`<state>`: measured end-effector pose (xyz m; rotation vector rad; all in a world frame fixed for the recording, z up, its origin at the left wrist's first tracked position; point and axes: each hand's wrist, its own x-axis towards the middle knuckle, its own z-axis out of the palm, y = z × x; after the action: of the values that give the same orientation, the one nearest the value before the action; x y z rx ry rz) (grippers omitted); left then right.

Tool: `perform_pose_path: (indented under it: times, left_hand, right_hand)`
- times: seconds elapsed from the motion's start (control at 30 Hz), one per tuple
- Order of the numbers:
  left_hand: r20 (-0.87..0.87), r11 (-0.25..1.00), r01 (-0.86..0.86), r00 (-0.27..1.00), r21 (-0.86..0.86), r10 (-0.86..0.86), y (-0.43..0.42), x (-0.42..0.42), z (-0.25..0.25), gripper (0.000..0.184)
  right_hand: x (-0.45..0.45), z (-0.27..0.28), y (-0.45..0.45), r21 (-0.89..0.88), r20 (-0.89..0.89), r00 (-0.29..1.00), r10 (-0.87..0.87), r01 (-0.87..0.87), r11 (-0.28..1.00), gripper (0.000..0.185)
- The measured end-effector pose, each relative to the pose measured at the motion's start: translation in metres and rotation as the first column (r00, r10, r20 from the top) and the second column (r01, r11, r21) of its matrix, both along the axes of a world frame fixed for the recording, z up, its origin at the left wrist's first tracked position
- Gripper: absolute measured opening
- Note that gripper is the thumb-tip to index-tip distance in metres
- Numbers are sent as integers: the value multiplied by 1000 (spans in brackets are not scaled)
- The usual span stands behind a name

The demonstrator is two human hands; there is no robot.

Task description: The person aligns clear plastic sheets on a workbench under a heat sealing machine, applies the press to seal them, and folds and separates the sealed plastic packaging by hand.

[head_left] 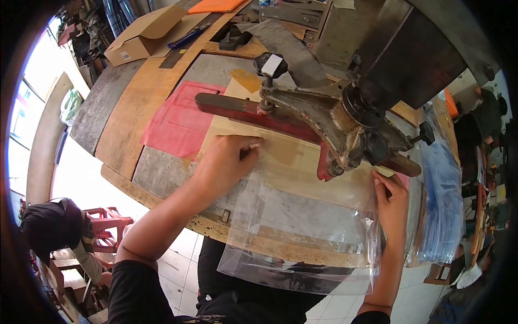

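A clear plastic sheet or pouch [313, 237] spans the space between my two hands and hangs over the table's front edge. My left hand [229, 159] pinches its upper left corner, with thumb and index finger together. At the right edge, my right hand [391, 194] grips the plastic between thumb and fingers. The far edge of the plastic lies on a tan sheet [280, 148], close to the long red-sided bar [259, 121] of a metal press [318, 108]. A pink-red sheet [181, 119] shows partly from under the tan one.
Bluish clear plastic pieces [440, 200] are piled at the right. A cardboard box [143, 38] and an orange sheet [216, 5] lie at the back left. The heavy press column [410, 54] overhangs the table. Another person [56, 227] is at the lower left by a red stool [110, 227].
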<state>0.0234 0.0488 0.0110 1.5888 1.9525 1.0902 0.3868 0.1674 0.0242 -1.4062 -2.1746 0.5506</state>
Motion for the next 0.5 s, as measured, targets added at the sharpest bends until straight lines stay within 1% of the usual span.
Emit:
perform_pose_path:
  times: [0.1, 0.17, 0.23, 0.33, 0.43, 0.5]
  left_hand:
    - [-5, 1000, -3, 1000, 24, 3, 1, 0, -1, 25]
    - [6, 1000, -5, 1000, 10, 5, 1, 1, 1, 25]
    - [17, 1000, -6, 1000, -4, 6, 1, 1, 3, 24]
    - [39, 999, -6, 999, -35, 8, 1, 1, 4, 24]
    - [49, 1000, 1, 999, 9, -1, 2, 0, 3, 24]
    - [38, 998, -10, 999, -66, 13, 2, 1, 8, 24]
  right_hand:
    - [1, -1, 1, 5, 10, 1000, 6, -7, 1000, 25]
    - [2, -2, 1, 5, 9, 1000, 7, -7, 1000, 25]
    - [2, -4, 1, 49, -15, 1000, 14, -14, 999, 24]
    - [0, 1, -1, 5, -9, 1000, 1, -1, 1000, 25]
    - [1, 1, 0, 4, 10, 1000, 1, -1, 1000, 25]
    - [3, 1, 1, 13, 22, 1000, 4, -4, 1000, 25]
